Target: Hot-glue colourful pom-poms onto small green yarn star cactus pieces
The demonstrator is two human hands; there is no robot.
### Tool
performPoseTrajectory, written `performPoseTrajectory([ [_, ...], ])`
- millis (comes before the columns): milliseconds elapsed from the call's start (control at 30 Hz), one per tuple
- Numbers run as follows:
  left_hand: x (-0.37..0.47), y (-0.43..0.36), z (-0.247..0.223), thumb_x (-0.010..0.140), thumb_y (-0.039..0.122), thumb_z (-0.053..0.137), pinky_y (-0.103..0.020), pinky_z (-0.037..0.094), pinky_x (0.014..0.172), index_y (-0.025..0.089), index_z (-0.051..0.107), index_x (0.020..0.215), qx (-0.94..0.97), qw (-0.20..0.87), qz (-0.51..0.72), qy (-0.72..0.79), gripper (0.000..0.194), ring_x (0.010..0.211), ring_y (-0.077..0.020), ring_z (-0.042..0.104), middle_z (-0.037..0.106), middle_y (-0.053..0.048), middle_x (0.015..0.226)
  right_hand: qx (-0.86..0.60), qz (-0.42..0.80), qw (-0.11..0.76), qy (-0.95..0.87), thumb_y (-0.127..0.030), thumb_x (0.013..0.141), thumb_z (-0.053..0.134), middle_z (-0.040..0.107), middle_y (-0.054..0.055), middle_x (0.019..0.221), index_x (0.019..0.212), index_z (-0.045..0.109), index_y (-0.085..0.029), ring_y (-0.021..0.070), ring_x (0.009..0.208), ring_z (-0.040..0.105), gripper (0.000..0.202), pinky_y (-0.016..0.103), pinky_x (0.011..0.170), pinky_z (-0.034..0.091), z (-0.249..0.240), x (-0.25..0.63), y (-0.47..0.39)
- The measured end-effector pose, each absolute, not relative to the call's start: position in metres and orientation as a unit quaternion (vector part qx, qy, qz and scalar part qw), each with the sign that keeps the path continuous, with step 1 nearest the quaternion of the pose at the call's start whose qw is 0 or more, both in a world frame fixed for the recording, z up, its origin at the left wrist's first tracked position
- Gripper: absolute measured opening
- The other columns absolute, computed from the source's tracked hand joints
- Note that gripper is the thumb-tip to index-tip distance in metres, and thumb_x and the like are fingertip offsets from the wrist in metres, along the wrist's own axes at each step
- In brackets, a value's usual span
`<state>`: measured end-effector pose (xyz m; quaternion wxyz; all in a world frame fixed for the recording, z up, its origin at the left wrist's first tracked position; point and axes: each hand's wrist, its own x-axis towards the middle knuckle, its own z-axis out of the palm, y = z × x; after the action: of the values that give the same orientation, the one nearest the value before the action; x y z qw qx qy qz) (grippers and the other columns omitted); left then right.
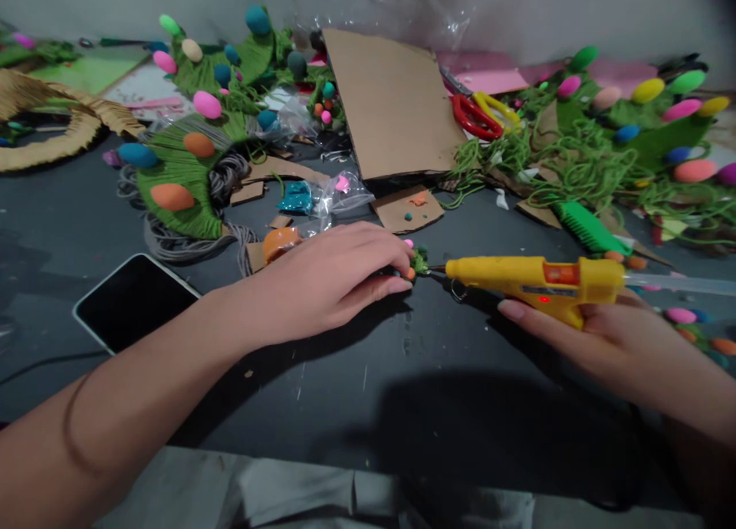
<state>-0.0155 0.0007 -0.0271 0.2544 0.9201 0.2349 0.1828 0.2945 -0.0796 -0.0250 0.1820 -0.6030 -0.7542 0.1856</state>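
Note:
My right hand (621,349) is wrapped round the handle of a yellow hot glue gun (517,274), with a clear glue stick (678,284) poking from its back. The gun's nozzle points left and meets, or almost meets, a small green piece with tiny pink and orange balls (420,263). My left hand (350,272) holds that piece between thumb and fingers, just above the dark table (345,391). Its far side is hidden by my fingers. Behind my left wrist lies an orange lump (280,243), partly covered.
A phone (135,303) lies left of my forearm. Behind my hands are a cardboard sheet (396,103), red-handled scissors (476,118), a green comb (592,228), green yarn (598,165), and green-wrapped shapes with coloured balls (181,172). A straw-coloured ring (51,149) sits at far left.

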Motion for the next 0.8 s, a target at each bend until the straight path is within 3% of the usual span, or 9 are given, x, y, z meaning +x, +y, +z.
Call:
performPoseTrajectory([
  [100, -0.014, 0.001, -0.028, 0.105, 0.03, 0.053, -0.037, 0.05, 0.107, 0.022, 0.064, 0.112, 0.918, 0.26, 0.181, 0.237, 0.015, 0.128, -0.0215, 0.063, 0.07, -0.01, 0.127, -0.584, 0.179, 0.141, -0.779, -0.063, 0.096, 0.054, 0.076, 0.001, 0.076, 0.089, 0.079, -0.028, 0.0248, 0.072, 0.076, 0.044, 0.034, 0.063, 0.063, -0.027, 0.304, -0.084],
  [200, -0.015, 0.001, -0.027, 0.105, 0.028, 0.053, -0.036, 0.049, 0.109, 0.023, 0.063, 0.111, 0.916, 0.262, 0.183, 0.242, 0.012, 0.131, -0.0202, 0.061, 0.07, -0.01, 0.128, -0.603, 0.152, 0.134, -0.771, -0.066, 0.091, 0.06, 0.078, -0.001, 0.081, 0.098, 0.081, -0.032, 0.0264, 0.073, 0.077, 0.041, 0.036, 0.059, 0.062, -0.031, 0.32, -0.088],
  [333, -0.015, 0.001, -0.024, 0.103, 0.029, 0.058, -0.035, 0.051, 0.101, 0.023, 0.063, 0.113, 0.911, 0.251, 0.193, 0.263, 0.013, 0.12, -0.0204, 0.064, 0.07, -0.009, 0.121, -0.657, 0.121, 0.131, -0.733, -0.076, 0.086, 0.058, 0.081, 0.002, 0.096, 0.109, 0.08, -0.031, 0.0323, 0.085, 0.077, 0.054, 0.044, 0.069, 0.062, -0.033, 0.331, -0.087],
  [400, -0.015, 0.001, -0.021, 0.102, 0.029, 0.059, -0.032, 0.052, 0.094, 0.023, 0.064, 0.113, 0.908, 0.243, 0.193, 0.283, 0.013, 0.111, -0.0195, 0.066, 0.071, -0.007, 0.115, -0.699, 0.095, 0.141, -0.695, -0.083, 0.082, 0.055, 0.079, 0.008, 0.088, 0.099, 0.08, -0.024, 0.0337, 0.081, 0.075, 0.067, 0.046, 0.068, 0.059, -0.033, 0.326, -0.083],
  [500, -0.014, 0.001, -0.019, 0.101, 0.026, 0.06, -0.029, 0.052, 0.088, 0.022, 0.066, 0.108, 0.904, 0.233, 0.199, 0.299, 0.01, 0.102, -0.0173, 0.068, 0.073, -0.006, 0.109, -0.742, 0.076, 0.146, -0.65, -0.081, 0.081, 0.056, 0.07, 0.01, 0.07, 0.082, 0.072, -0.019, 0.0291, 0.068, 0.068, 0.063, 0.04, 0.061, 0.05, -0.033, 0.312, -0.074],
  [667, -0.015, 0.0, -0.021, 0.1, 0.017, 0.059, -0.026, 0.051, 0.088, 0.021, 0.068, 0.113, 0.901, 0.235, 0.221, 0.291, 0.017, 0.101, -0.0155, 0.07, 0.075, -0.005, 0.111, -0.766, 0.064, 0.109, -0.631, -0.075, 0.087, 0.056, 0.05, 0.004, 0.052, 0.063, 0.045, -0.026, 0.0199, 0.052, 0.05, 0.056, 0.036, 0.056, 0.035, -0.031, 0.3, -0.065],
  [800, -0.014, -0.001, -0.021, 0.101, 0.021, 0.059, -0.022, 0.051, 0.083, 0.019, 0.071, 0.115, 0.897, 0.23, 0.246, 0.287, 0.018, 0.093, -0.0125, 0.071, 0.078, -0.003, 0.106, -0.751, 0.041, 0.094, -0.652, -0.069, 0.091, 0.056, 0.048, 0.004, 0.054, 0.063, 0.042, -0.027, 0.0223, 0.059, 0.055, 0.053, 0.035, 0.059, 0.034, -0.027, 0.305, -0.067],
])
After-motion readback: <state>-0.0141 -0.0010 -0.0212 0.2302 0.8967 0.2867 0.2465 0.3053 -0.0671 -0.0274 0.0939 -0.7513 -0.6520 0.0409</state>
